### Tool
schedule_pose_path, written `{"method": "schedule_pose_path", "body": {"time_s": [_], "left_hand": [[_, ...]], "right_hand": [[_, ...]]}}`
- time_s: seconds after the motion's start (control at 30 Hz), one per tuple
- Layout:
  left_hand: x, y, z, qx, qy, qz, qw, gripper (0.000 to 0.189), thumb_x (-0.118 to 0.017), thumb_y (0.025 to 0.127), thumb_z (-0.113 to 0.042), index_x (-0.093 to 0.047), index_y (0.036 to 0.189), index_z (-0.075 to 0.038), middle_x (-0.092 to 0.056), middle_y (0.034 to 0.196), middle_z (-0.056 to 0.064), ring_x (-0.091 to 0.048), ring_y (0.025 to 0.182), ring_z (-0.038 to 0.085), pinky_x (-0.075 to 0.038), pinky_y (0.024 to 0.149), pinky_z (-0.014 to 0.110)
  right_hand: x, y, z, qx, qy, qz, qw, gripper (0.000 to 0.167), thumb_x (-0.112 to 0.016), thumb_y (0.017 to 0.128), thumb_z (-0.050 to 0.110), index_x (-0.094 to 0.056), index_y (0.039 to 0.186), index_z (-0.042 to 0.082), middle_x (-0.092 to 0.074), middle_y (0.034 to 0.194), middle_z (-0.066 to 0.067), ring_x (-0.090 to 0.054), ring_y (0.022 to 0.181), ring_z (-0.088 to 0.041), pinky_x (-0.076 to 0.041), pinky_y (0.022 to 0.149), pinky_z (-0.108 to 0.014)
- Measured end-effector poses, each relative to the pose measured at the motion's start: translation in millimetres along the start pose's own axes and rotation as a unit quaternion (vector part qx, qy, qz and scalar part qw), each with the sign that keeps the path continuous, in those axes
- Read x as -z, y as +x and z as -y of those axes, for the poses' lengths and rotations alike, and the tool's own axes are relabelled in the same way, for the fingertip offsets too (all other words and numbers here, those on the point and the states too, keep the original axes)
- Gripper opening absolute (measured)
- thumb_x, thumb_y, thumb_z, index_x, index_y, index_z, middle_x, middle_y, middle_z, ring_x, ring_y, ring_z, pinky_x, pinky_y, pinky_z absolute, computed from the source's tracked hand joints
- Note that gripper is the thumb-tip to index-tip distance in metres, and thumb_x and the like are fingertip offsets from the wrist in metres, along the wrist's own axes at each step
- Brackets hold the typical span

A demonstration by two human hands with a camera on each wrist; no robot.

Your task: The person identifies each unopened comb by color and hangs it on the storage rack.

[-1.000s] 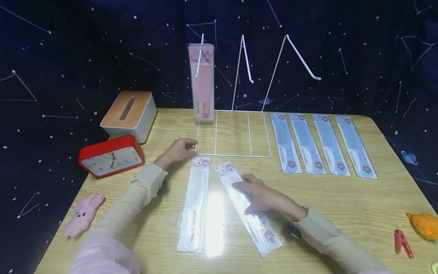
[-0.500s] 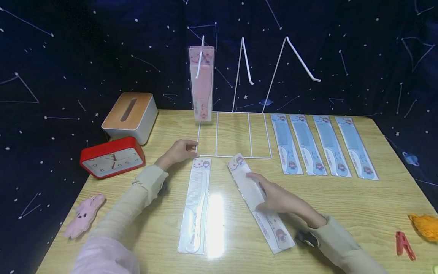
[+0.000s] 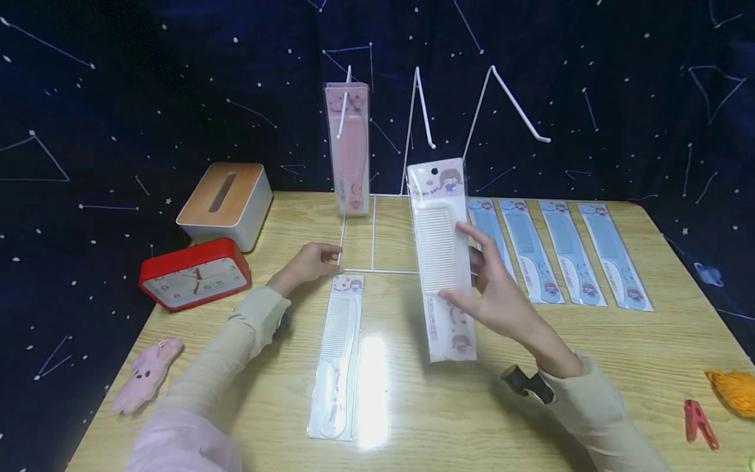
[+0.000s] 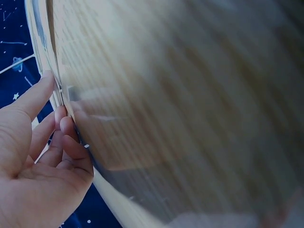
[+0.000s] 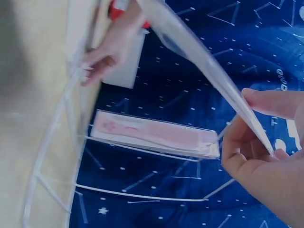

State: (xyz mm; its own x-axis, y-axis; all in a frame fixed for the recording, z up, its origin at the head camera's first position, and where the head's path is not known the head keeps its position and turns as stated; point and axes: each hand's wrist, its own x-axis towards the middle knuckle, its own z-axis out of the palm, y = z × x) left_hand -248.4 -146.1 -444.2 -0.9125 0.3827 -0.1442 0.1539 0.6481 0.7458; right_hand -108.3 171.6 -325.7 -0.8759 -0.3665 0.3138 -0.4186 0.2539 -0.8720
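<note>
My right hand (image 3: 501, 298) grips a packaged white comb (image 3: 436, 252) by its right edge, thumb on the front. The pack stands nearly upright above the table, its punched hole at the top. In the right wrist view this comb pack (image 5: 216, 71) shows edge-on between thumb and fingers. At the front left corner of the white wire rack (image 3: 373, 236), my left hand (image 3: 307, 267) pinches the wire. A second packaged white comb (image 3: 337, 341) lies just in front of that corner. Packaged pink combs (image 3: 349, 151) hang from the rack's left hook; its middle and right hooks are bare.
Several packaged blue combs (image 3: 527, 252) lie in a row right of the rack. On the left are a tissue box (image 3: 248, 210), a red clock (image 3: 194, 275) and a pink plush toy (image 3: 147, 373). A red clip (image 3: 698, 423) and orange yarn (image 3: 731, 390) lie at right.
My right hand has lifted the white comb off the table, turned it nearly upright and brought it up in front of the rack's right part. My left hand stays at the rack corner.
</note>
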Motion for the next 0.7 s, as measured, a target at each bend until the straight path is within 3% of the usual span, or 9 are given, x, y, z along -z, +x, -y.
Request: {"method": "schedule_pose_path", "body": {"time_s": [0.1, 0.3, 0.5, 0.7], "left_hand": [[-1.4, -0.8, 1.0, -0.002, -0.001, 0.001, 1.0, 0.053, -0.072, 0.083, -0.013, -0.054, 0.13, 0.004, -0.063, 0.112, 0.017, -0.056, 0.102, 0.027, -0.046, 0.095, 0.039], [-2.5, -1.4, 1.3, -0.003, 0.005, -0.002, 1.0, 0.053, -0.072, 0.082, -0.013, -0.054, 0.129, 0.004, -0.063, 0.112, 0.017, -0.056, 0.103, 0.028, -0.046, 0.096, 0.04], [-0.8, 0.8, 1.0, -0.004, 0.01, -0.006, 0.9999, 0.052, -0.073, 0.083, -0.013, -0.055, 0.129, 0.004, -0.064, 0.111, 0.017, -0.056, 0.101, 0.027, -0.046, 0.094, 0.039], [-0.8, 1.4, 0.9, 0.008, 0.009, -0.003, 0.9999, 0.052, -0.072, 0.084, -0.014, -0.054, 0.13, 0.002, -0.064, 0.112, 0.016, -0.056, 0.103, 0.027, -0.045, 0.096, 0.039]], "right_hand": [[1.9, 9.7, 7.3, 0.009, 0.007, -0.02, 0.9997, 0.096, -0.064, 0.074, -0.022, -0.013, 0.149, 0.008, -0.034, 0.141, -0.025, -0.051, 0.115, -0.012, -0.052, 0.082, -0.02], [2.7, 21.7, 8.8, -0.003, 0.024, -0.031, 0.9992, 0.094, -0.063, 0.075, -0.022, -0.014, 0.149, 0.008, -0.033, 0.143, -0.024, -0.049, 0.117, -0.019, -0.051, 0.084, -0.019], [2.4, 30.5, 1.9, -0.019, 0.045, -0.031, 0.9983, 0.093, -0.062, 0.076, -0.021, -0.014, 0.149, 0.009, -0.038, 0.139, -0.026, -0.051, 0.111, -0.007, -0.052, 0.083, -0.019], [2.8, 53.4, -14.0, -0.036, 0.083, -0.021, 0.9957, 0.091, -0.062, 0.079, -0.015, -0.013, 0.15, 0.014, -0.042, 0.138, -0.024, -0.053, 0.113, -0.015, -0.052, 0.084, -0.022]]}}
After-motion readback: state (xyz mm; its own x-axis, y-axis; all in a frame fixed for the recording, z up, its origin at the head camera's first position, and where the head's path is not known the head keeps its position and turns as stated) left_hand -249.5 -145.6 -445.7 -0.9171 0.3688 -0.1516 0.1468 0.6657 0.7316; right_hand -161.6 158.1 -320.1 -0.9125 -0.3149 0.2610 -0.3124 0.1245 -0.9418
